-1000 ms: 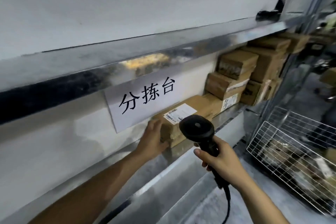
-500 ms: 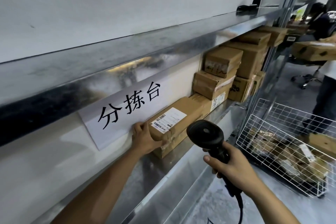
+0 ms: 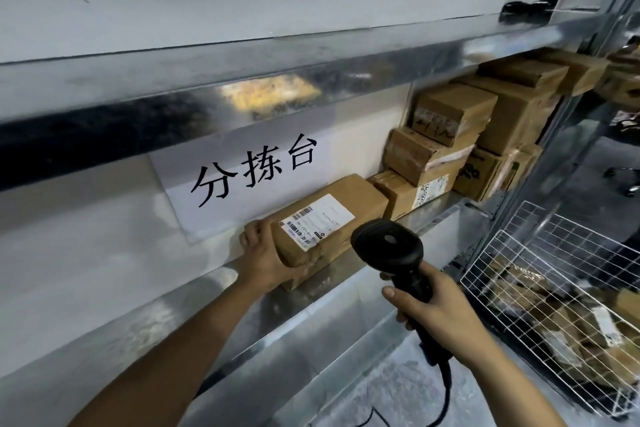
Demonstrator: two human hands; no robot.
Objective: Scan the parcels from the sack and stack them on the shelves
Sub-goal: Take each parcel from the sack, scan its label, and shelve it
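Our left hand (image 3: 266, 253) grips the end of the long brown cardboard parcel (image 3: 329, 218), seating it on the steel shelf (image 3: 346, 291) label-up. Our right hand (image 3: 436, 308) clamps the black handheld scanner (image 3: 388, 246), presumably ready for another parcel.

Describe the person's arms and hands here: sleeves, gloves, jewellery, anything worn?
The left forearm and right forearm are bare to the frame's edge; no sleeve shows. The left hand and right hand wear no gloves, and no watch, ring or wristband is visible.
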